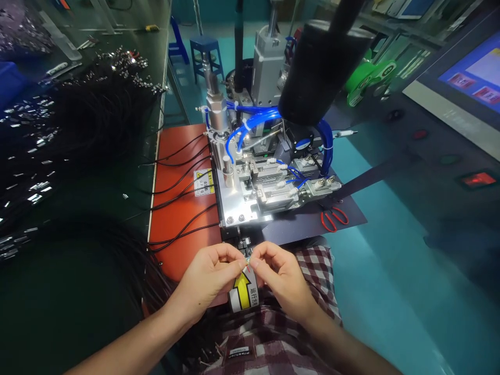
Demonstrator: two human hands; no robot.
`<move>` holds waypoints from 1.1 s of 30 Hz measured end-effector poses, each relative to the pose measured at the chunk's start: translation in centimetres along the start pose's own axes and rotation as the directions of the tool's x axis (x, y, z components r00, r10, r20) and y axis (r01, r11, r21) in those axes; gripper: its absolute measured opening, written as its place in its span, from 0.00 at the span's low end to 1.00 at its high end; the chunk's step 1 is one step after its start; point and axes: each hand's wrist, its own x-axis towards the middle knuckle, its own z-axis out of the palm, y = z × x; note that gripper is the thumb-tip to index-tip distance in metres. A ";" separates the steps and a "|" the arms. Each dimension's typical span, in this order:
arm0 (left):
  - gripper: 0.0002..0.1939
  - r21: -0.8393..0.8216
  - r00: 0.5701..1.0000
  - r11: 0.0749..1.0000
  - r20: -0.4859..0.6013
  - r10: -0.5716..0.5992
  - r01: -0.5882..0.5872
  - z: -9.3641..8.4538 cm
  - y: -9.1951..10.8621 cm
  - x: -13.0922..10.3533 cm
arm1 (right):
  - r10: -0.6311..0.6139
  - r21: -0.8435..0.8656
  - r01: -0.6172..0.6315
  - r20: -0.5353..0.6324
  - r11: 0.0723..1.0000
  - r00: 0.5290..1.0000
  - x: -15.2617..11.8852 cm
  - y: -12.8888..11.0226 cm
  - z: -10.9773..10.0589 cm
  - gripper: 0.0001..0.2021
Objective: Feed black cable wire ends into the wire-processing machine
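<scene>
My left hand (214, 273) and my right hand (282, 276) meet at the near end of a metal machine (234, 200). Both are closed, thumb and forefinger pinched together. Between the fingertips are small thin coloured wires (248, 264), one of them red; their finer detail is too small to make out. Just beneath the fingers lies a white label with a yellow arrow (244, 294). A small black fixture (244, 244) sits right beyond the fingertips.
Black cables (183, 190) run across an orange-red board (172, 219) on the left. Bundles of black cable (89, 104) with shiny ends cover the dark table. Red-handled scissors (334, 219) lie to the right. A dark cylinder (312, 73) hangs overhead, and a screen (474, 78) stands at right.
</scene>
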 end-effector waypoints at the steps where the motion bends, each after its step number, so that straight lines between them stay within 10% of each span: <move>1: 0.14 -0.004 1.000 1.000 -0.003 -0.005 0.005 0.0 0.0 0.0 | 0.014 0.024 -0.015 0.013 1.000 1.000 0.0 0.1 -0.1 0.09; 33: 0.13 -0.020 0.999 0.999 0.025 0.034 -0.034 -0.3 -0.5 0.4 | 0.016 -0.019 -0.016 -0.024 1.000 1.000 0.3 -0.1 0.2 0.07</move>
